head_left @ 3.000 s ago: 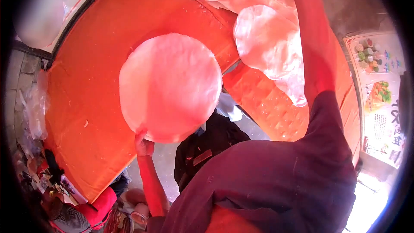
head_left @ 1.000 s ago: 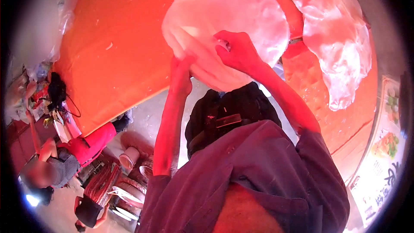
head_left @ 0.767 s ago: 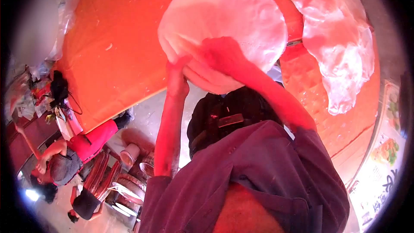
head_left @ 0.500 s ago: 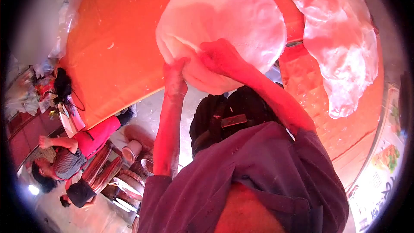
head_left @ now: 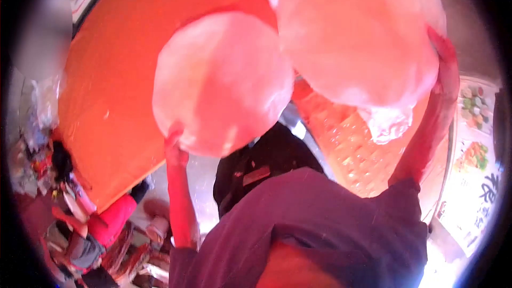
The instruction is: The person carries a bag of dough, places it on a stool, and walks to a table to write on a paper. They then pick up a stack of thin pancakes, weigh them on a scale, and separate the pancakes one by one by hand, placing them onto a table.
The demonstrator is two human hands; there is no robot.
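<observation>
A round, pale sheet that looks like dough (head_left: 229, 74) lies partly over the orange tabletop, its near edge hanging out past the table. My left hand (head_left: 176, 146) is closed on its lower left edge, thumb on top. To the right, a larger pale dough sheet (head_left: 357, 26) is spread wide, with my right hand (head_left: 444, 56) closed around its right edge; the fingers beneath are hidden. The two sheets meet near the middle of the view. Below the larger one, a crumpled, glossy white end (head_left: 389, 124) pokes out.
The orange table (head_left: 120, 90) stretches left, with a dimpled orange surface (head_left: 341, 138) at the right. Printed sheets with food pictures (head_left: 472, 154) lie along the right edge. A person (head_left: 88, 245) is at the lower left, near a pink bucket (head_left: 157, 229).
My right hand has left the round sheet and gone right, onto the larger sheet, which now spreads wider and further left. The round sheet and my left hand sit lower left in view.
</observation>
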